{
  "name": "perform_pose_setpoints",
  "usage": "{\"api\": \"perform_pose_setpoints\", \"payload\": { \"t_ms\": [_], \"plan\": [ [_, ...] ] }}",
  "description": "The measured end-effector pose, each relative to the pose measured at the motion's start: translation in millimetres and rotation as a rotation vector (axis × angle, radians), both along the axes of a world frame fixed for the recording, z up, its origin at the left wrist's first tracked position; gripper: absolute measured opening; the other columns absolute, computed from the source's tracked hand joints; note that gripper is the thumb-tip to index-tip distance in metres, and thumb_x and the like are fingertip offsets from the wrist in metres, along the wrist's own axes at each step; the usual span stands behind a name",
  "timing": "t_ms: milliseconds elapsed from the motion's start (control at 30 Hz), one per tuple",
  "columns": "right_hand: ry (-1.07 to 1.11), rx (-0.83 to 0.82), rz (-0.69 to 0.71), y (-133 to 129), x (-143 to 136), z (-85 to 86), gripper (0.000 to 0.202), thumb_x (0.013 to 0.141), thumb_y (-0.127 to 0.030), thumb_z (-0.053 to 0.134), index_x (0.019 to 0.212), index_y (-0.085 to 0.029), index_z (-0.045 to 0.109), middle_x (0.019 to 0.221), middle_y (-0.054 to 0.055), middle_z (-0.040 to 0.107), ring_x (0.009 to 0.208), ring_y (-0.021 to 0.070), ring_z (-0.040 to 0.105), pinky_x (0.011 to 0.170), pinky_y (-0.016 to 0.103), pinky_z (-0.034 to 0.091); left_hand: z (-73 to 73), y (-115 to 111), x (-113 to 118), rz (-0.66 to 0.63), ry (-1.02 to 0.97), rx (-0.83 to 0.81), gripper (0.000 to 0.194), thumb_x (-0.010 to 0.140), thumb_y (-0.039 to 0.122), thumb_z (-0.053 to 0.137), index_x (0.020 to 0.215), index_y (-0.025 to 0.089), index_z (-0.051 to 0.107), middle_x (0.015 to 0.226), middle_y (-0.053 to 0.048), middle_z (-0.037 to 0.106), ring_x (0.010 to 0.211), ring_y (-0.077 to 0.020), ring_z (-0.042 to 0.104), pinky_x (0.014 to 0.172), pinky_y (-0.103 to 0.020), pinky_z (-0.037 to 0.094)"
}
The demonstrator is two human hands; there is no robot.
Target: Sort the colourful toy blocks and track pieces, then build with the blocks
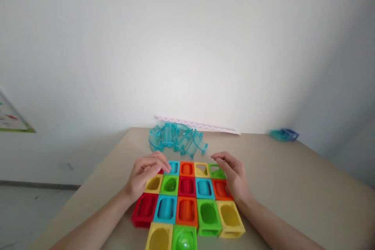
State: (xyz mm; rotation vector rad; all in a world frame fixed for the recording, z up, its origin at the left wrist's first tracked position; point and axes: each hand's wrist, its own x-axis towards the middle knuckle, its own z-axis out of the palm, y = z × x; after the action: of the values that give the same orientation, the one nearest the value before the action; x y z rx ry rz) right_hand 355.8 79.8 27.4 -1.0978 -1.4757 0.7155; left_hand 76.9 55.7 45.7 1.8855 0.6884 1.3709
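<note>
Hollow square toy blocks in red, blue, orange, yellow and green stand side by side in rows on the table. My left hand (146,170) lies over the back left corner, mostly covering a red block (161,171). Its fingers are loosely bent, with the tips at the edge of a blue block (174,168). My right hand (234,172) is loosely cupped at the back right corner, beside a green block (216,172) and an orange block (222,190). Nothing is lifted in either hand. At the near edge are a yellow block (159,236) and a green block (184,238) with a domed inside.
Clear teal track pieces (178,139) lie in a heap behind the blocks. A pale strip with a zigzag line (197,124) rests along the wall. Teal and dark blue pieces (284,134) sit at the table's far right. The table's (281,172) left edge drops to the floor.
</note>
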Motion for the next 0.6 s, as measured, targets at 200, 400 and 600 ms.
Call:
{"api": "perform_pose_setpoints", "payload": {
  "t_ms": [200, 400, 600],
  "plan": [
    [0.081, 0.072, -0.073, -1.3, -0.1, -4.3, 0.016, 0.079, -0.031, 0.057, 0.078, -0.019, 0.067, 0.075, 0.003, 0.064, 0.076, 0.0201, 0.055, 0.068, 0.030, 0.039, 1.8, -4.8, 1.9, 0.013, 0.002, 0.003, 0.032, 0.088, 0.028, 0.050, 0.070, 0.015, 0.072, 0.074, -0.010, 0.067, 0.076, -0.0222, 0.059, 0.076, -0.036, 0.041],
    [0.145, 0.143, -0.107, -1.5, 3.7, -2.1, 0.010, 0.075, -0.024, 0.058, 0.075, -0.019, 0.066, 0.075, 0.002, 0.062, 0.077, 0.0200, 0.052, 0.071, 0.031, 0.037, 2.7, -5.7, 1.9, 0.054, 0.005, -0.002, 0.032, 0.087, 0.028, 0.052, 0.065, 0.016, 0.070, 0.071, -0.010, 0.066, 0.073, -0.0216, 0.058, 0.073, -0.035, 0.041],
    [0.326, 0.208, -0.060, -13.6, 1.8, 1.8, 0.009, 0.073, -0.019, 0.056, 0.077, -0.020, 0.064, 0.076, 0.001, 0.057, 0.075, 0.0181, 0.048, 0.069, 0.030, 0.034, -0.3, -9.2, 5.3, 0.113, -0.274, -0.014, 0.036, 0.085, 0.024, 0.050, 0.051, 0.016, 0.058, 0.056, -0.005, 0.056, 0.058, -0.0165, 0.051, 0.060, -0.032, 0.035]
  ]
}}
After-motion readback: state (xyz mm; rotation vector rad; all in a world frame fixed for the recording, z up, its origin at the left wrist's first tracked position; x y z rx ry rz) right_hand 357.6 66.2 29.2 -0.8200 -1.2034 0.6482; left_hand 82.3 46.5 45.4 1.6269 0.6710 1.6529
